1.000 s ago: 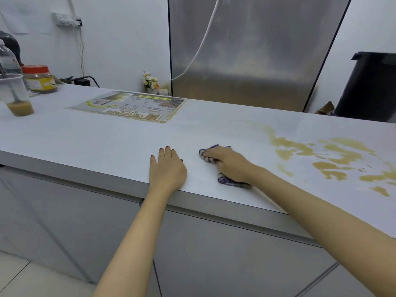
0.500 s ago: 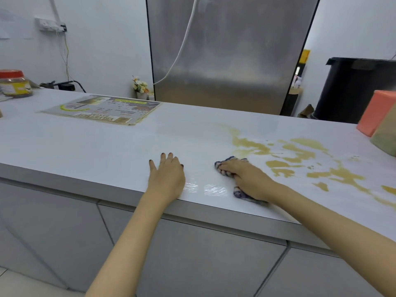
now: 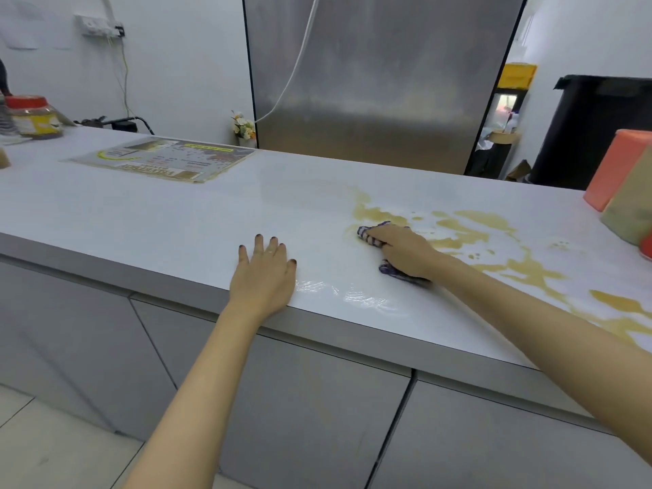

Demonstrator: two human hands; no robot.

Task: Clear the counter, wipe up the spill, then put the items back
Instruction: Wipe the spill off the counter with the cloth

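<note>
A brown spill (image 3: 469,234) spreads in blotches over the right half of the white counter (image 3: 176,220). My right hand (image 3: 402,250) grips a crumpled purple-and-white cloth (image 3: 391,269) and presses it on the counter at the spill's left edge. My left hand (image 3: 266,273) lies flat on the counter near the front edge, fingers straight, holding nothing. A wet streak (image 3: 352,294) shines between the two hands.
A laminated menu sheet (image 3: 165,158) lies at the back left. A red-lidded jar (image 3: 33,116) stands at the far left. An orange box (image 3: 614,171) and a tan bag (image 3: 631,210) stand at the right edge. A steel fridge (image 3: 381,79) rises behind the counter.
My right hand has slid the cloth to the right, into the spill's left edge, leaving a wet streak. The view has turned right. My left hand stays flat.
</note>
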